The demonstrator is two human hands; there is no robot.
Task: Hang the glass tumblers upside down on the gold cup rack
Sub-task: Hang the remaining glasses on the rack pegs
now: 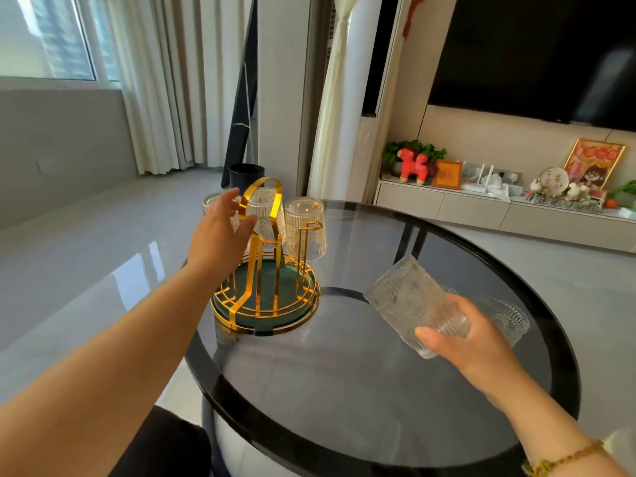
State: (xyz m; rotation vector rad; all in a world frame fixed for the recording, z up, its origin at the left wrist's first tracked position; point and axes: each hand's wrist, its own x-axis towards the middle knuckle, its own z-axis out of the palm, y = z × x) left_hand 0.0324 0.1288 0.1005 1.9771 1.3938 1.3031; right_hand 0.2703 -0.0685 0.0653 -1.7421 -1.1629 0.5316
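Note:
The gold cup rack (265, 297) with a green tray base stands at the left of a round glass table (361, 390). Three ribbed glass tumblers hang upside down on it: one far left (209, 203), one at the middle (265, 215), one on the right (306, 232). My left hand (220, 232) is spread open beside the rack's gold handle, holding nothing. My right hand (464, 339) grips another tumbler (413, 301), tilted with its base toward the rack. One more tumbler (506, 315) lies on the table behind that hand.
A black bin (246, 172) stands on the floor behind the rack. A low TV cabinet (481, 208) with ornaments runs along the right wall. The table's black rim (550, 304) curves close to my right hand.

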